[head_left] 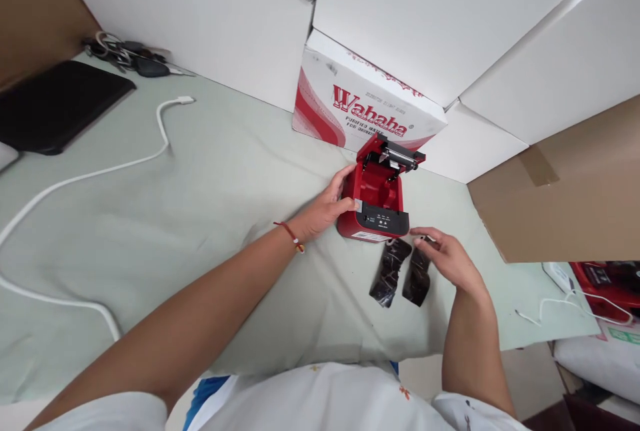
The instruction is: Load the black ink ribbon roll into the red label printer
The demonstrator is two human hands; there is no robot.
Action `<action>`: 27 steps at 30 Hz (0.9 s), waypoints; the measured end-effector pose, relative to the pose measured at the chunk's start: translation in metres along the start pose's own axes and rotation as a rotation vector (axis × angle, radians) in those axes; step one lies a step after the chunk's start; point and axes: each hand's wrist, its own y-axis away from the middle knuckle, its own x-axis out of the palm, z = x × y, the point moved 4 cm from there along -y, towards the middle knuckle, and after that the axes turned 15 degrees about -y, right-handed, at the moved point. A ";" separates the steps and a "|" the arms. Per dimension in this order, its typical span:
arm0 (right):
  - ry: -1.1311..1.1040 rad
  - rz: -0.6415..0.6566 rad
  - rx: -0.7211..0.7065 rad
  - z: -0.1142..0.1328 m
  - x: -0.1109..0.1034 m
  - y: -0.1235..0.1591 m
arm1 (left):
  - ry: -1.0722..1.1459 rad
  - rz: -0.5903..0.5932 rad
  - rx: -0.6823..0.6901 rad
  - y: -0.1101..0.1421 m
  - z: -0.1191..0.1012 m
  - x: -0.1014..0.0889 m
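Observation:
A small red label printer stands on the cloth-covered table, its lid raised and its red inside showing. A black panel with small icons runs along its front top edge. My left hand is wrapped around the printer's left side, thumb on a grey tab beside the panel. My right hand is just off the front right corner, index finger stretched toward it and thumb apart. Beneath those fingers lies a dark, shiny wrapped strip. A second dark strip lies left of it. I see nothing held in my right hand.
A Wahaha water carton and stacked white boxes stand behind the printer. A white cable, keys and a black flat case lie at left. To the right are a brown carton and another white cable.

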 end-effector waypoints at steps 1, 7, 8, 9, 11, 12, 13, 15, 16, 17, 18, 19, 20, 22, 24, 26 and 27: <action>0.028 -0.072 0.020 -0.007 -0.009 0.001 | -0.011 0.000 0.006 0.000 0.000 -0.001; 0.170 -0.155 0.119 -0.038 -0.036 -0.002 | -0.040 0.020 0.001 0.000 0.000 -0.002; 0.187 -0.136 0.131 -0.042 -0.033 -0.004 | -0.034 0.021 0.001 0.000 0.000 -0.002; 0.202 -0.117 0.143 -0.045 -0.028 -0.007 | -0.029 0.016 0.002 0.000 0.000 -0.003; 0.222 -0.078 0.162 -0.047 -0.021 -0.010 | -0.018 0.007 -0.003 0.000 0.000 -0.003; 0.225 -0.049 0.168 -0.045 -0.020 -0.009 | -0.010 0.003 -0.008 0.000 0.001 -0.003; 0.223 -0.012 0.168 -0.041 -0.021 -0.007 | -0.003 0.000 -0.015 0.000 0.001 -0.003; 0.197 0.112 0.151 -0.024 -0.030 0.002 | 0.011 0.000 -0.025 0.001 0.000 -0.003; 0.165 0.213 0.112 -0.010 -0.036 0.008 | 0.016 0.003 -0.030 0.001 0.000 -0.003; 0.130 0.318 0.066 0.006 -0.044 0.015 | 0.019 0.007 -0.035 0.002 -0.001 -0.003; 0.068 0.478 -0.043 0.026 -0.049 0.022 | 0.021 0.011 -0.040 0.002 -0.001 -0.002; 0.005 0.595 -0.158 0.048 -0.056 0.029 | 0.023 0.015 -0.043 0.002 -0.002 -0.002; -0.036 0.666 -0.256 0.069 -0.060 0.032 | 0.028 0.017 -0.045 0.002 -0.002 -0.002; -0.058 0.693 -0.402 0.106 -0.061 0.028 | 0.033 0.017 -0.047 0.002 -0.002 -0.002; 0.009 0.589 -0.455 0.132 -0.046 0.010 | 0.033 0.012 -0.042 0.002 -0.001 -0.003; 0.131 0.421 -0.447 0.149 -0.020 -0.013 | 0.033 0.009 -0.033 0.001 0.000 -0.003; 0.213 0.341 -0.431 0.154 -0.006 -0.024 | 0.034 0.011 -0.031 0.001 0.001 -0.003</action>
